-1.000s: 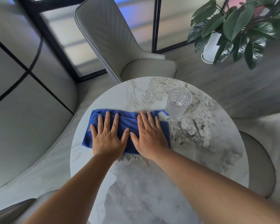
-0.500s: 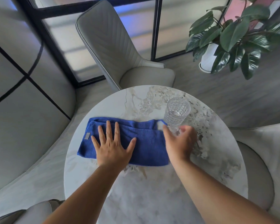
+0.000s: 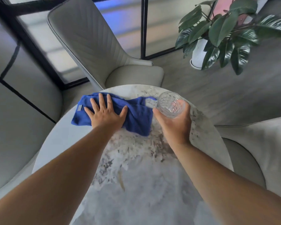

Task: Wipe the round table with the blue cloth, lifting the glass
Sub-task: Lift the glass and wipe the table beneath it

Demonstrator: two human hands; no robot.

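The round marble table [image 3: 136, 184] fills the lower middle of the head view. A blue cloth [image 3: 136, 120] lies rumpled across its far side. My left hand [image 3: 105, 114] presses flat on the cloth's left half, fingers spread. My right hand [image 3: 173, 125] is wrapped around a clear patterned glass [image 3: 168, 103], which it holds off the tabletop just right of the cloth. My fingers cover the glass's lower part.
A grey padded chair [image 3: 104, 51] stands behind the table. Another grey seat [image 3: 253, 151] sits at the right. A potted plant in a white pot [image 3: 199, 54] stands on the floor at the back right. Dark-framed glass panels run along the left and back.
My right hand left the cloth, closed around the glass and raised it. My left hand has pushed the cloth toward the far edge, bunching it.
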